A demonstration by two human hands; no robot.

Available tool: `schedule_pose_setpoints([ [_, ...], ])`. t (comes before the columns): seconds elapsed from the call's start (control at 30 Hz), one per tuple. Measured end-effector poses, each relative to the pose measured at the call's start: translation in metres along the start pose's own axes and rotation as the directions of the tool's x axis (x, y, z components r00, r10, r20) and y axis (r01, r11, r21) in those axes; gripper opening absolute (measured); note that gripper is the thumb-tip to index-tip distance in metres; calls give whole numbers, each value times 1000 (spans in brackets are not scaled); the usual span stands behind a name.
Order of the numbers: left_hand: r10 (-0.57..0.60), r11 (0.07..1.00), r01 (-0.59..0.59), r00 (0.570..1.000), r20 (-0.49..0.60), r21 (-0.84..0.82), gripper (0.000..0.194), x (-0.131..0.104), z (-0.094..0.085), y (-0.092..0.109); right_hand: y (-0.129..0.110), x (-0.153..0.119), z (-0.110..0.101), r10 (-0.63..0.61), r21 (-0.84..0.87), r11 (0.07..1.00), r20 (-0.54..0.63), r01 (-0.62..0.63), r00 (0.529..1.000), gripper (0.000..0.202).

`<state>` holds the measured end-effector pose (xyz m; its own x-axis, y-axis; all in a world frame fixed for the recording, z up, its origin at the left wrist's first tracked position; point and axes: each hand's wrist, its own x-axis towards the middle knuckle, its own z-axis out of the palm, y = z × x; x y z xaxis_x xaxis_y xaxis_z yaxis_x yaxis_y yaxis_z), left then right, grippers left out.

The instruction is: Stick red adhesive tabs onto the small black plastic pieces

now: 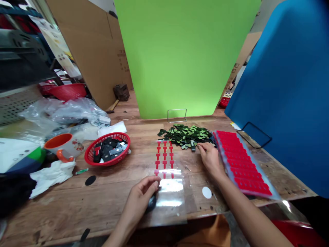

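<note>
My left hand (144, 192) is closed, thumb and fingertips pinched together over a clear plastic sheet (177, 206). Rows of red T-shaped stickers (165, 155) run up the sheet, and the fingertips are by the lowest row. What they hold, if anything, is too small to make out. A dark rounded object (151, 203) shows partly beneath this hand. My right hand (209, 157) is at the near right edge of a heap of small dark green and black pieces (190, 133), its fingers pinched. One dark piece (193, 145) lies just left of its fingertips; whether they touch is unclear.
Right of my right arm lies a stack of sheets with red stickers (241, 164). A red basket (88, 154) of black parts and an orange-and-white mug (77, 145) stand left. Green (185, 58) and blue (288, 85) boards rise behind. A white disc (207, 192) lies near the front.
</note>
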<state>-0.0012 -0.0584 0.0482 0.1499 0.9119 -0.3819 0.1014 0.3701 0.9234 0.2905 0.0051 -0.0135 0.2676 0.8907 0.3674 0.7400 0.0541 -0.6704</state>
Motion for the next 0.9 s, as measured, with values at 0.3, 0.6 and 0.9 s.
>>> schedule_pose_setpoints([
  [0.3, -30, 997, 38, 995, 99, -73, 26, -5, 28, -10, -5, 7, 26, 148, -233, 965, 102, -121, 984, 29],
  [0.6, -103, 977, 114, 992, 70, -181, 33, -5, 23, -26, -5, 4, 7, 277, -4, 961, 107, -278, 955, 11],
  [0.9, -150, 823, 106, 988, -34, -558, 32, 0, 36, -20, -118, -87, 31, 187, 596, 442, 670, -670, 719, 21],
])
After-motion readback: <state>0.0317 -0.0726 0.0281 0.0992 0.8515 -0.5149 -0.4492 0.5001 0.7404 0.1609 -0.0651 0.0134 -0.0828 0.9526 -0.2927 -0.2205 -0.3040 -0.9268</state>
